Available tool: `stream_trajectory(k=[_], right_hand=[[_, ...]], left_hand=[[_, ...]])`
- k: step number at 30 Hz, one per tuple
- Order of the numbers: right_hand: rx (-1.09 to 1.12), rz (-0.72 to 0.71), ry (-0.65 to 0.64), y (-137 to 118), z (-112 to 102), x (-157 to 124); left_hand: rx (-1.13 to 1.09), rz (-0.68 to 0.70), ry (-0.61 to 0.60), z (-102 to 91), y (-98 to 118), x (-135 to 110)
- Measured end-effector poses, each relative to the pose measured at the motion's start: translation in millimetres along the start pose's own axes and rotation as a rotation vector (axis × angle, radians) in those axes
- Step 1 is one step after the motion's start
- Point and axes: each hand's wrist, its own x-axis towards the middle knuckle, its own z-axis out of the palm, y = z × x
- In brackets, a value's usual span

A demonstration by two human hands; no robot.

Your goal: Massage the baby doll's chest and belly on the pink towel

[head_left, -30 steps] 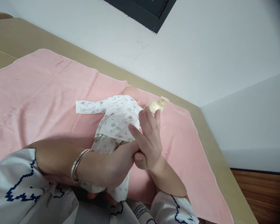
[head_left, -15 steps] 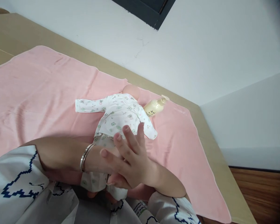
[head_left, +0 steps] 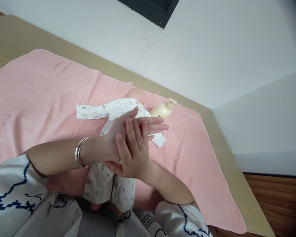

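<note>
While both hands meet above the doll, neither carries an object. The left hand is flat, thumb raised clear, fingers straight and pointing across the view. The right hand lies crosswise against its palm side, fingers extended and slightly spread, thumb near the heel of the left hand. Contact appears to be flat rather than clasped, judged to bring the palms together; pressure cannot be determined.

The doll lies on the blanket, beneath and beyond the hands, head toward the far edge and feet nearest the wearer. Its middle is hidden, and which side faces up is not verifiable. The blanket is judged to serve as a soft layer over the hard tabletop. Beside the doll's head and shoulder sits a pump bottle, seemingly placed for easy reach; whether it stands or lies cannot be confirmed.

Materials are noted as follows. The blanket is pink, matt and napped, with shallow creases and a pale edge. The doll has a smooth, rounded head and wears thin white clothing with small prints. The bottle is pale yellow, glossy and round-shouldered. Slim, shiny bangles circle the left wrist.
</note>
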Motion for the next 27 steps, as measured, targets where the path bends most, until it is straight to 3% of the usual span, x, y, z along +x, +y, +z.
stream_trajectory(k=[4,6,9,14,17,20,23,27], right_hand=[[-0.103,-0.199,0.037,-10.4,-11.3,-1.8],[-0.040,-0.219,-0.031,-11.4,-15.4,-3.6],[0.017,-0.095,-0.110,-5.4,-8.1,-7.3],[0.057,0.256,-0.065,27.0,32.6,1.2],[0.131,0.407,-0.214,52.4,51.2,13.6],[0.239,0.389,-0.352,82.8,58.4,18.9],[0.297,0.415,-0.356,110.9,61.0,16.1],[0.194,0.649,-0.281,108.6,62.9,11.9]], left_hand=[[0.020,-0.070,0.047,8.7,5.8,-28.5],[0.027,-0.127,0.078,15.0,3.7,-36.6],[-0.047,-0.175,0.077,24.6,-9.6,-22.7],[-0.437,-0.105,0.015,25.1,-42.7,72.2],[-0.519,-0.200,0.090,21.7,-58.8,111.8],[-0.481,-0.129,0.066,28.1,-70.5,113.4],[-0.414,0.008,0.067,38.4,-78.4,101.1],[-0.370,0.045,0.083,43.6,-83.7,95.3]])
